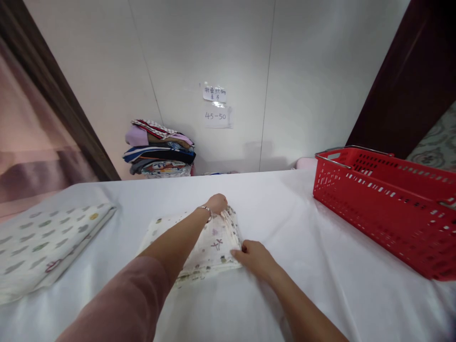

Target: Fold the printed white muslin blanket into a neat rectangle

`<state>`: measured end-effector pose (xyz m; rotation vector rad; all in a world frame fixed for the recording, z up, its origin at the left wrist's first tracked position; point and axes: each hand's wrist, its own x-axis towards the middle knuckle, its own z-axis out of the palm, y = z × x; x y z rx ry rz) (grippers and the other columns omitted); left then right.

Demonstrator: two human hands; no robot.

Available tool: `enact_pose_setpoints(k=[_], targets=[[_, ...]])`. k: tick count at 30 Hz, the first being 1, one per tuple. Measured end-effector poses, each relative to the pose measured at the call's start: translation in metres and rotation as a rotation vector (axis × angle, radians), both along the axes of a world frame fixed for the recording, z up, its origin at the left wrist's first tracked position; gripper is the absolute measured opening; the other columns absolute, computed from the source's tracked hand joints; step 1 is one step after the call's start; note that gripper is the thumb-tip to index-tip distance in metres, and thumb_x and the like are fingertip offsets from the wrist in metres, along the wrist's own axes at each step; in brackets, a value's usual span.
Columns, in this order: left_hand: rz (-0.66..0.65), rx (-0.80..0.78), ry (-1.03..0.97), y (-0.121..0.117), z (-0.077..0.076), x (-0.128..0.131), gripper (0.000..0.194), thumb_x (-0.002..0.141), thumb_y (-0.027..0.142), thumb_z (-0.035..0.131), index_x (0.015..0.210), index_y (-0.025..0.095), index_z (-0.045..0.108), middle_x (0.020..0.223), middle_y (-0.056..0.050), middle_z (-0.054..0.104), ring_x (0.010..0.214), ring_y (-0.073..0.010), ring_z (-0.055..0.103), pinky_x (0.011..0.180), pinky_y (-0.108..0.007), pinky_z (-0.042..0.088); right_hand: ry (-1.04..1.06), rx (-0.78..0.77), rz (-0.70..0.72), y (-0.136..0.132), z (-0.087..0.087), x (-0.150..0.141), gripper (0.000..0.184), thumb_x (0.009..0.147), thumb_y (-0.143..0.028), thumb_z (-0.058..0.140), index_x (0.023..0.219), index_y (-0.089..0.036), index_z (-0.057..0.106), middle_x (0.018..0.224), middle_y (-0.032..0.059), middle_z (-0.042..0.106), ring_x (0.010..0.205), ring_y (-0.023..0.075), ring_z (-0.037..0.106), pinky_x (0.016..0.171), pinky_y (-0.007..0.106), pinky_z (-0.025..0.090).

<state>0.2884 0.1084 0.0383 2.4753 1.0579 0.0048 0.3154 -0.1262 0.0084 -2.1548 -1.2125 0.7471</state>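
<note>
A white cloth (210,247) with small printed figures lies folded in layers on the white-covered table (278,209). My left hand (216,203), with a silver bracelet at the wrist, is closed on the cloth's far right corner, where the fabric bunches into creases. At the near right corner my right hand (254,255) pinches the cloth's edge between thumb and fingers. My left forearm crosses over the cloth and hides part of its left side.
Another folded cloth (42,242) with grey-green spots lies at the left. A red plastic basket (384,209) with metal handles stands at the right. Beyond the far edge is a stack of folded clothes (160,152). Paper notes (215,116) are taped to the wall.
</note>
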Motion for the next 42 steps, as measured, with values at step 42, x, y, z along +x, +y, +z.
enact_pose_setpoints(k=[42], targets=[[0.207, -0.44, -0.401, -0.011, -0.007, -0.027, 0.034, 0.07, 0.02, 0.063, 0.103, 0.012, 0.059, 0.065, 0.0, 0.061, 0.048, -0.0085, 0.05, 0.046, -0.02, 0.04, 0.329, 0.292, -0.224, 0.12, -0.011, 0.032, 0.019, 0.065, -0.03, 0.058, 0.054, -0.016, 0.052, 0.045, -0.007, 0.041, 0.049, 0.0076, 0.036, 0.049, 0.021, 0.026]])
